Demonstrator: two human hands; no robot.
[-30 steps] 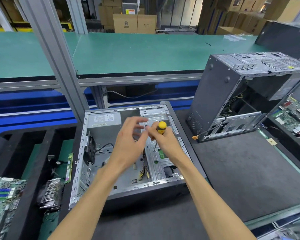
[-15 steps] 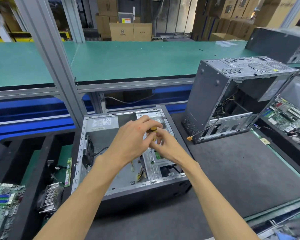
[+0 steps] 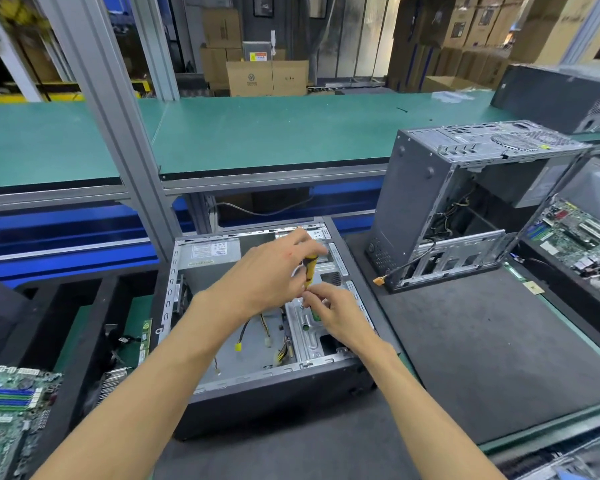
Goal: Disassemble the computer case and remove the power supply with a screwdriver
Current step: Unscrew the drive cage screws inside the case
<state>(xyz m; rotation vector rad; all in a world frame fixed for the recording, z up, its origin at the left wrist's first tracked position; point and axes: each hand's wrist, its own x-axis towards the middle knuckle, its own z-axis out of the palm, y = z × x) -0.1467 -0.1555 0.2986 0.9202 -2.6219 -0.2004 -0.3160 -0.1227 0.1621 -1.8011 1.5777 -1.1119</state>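
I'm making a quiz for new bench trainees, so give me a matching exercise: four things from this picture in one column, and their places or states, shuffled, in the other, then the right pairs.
Things
1. screwdriver
2. open case
3. second case
4. power supply

Places or states
A. standing upright at the right of the mat
B. held in the left hand
C. in the far left corner of the open case
D. lying on its side under both hands

Pairs: 1-B, 2-D, 3-A, 4-C

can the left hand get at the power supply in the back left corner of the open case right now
Probably not at once: the left hand grips the yellow screwdriver. The power supply lies uncovered just beyond it, so the way looks free once it lets go.
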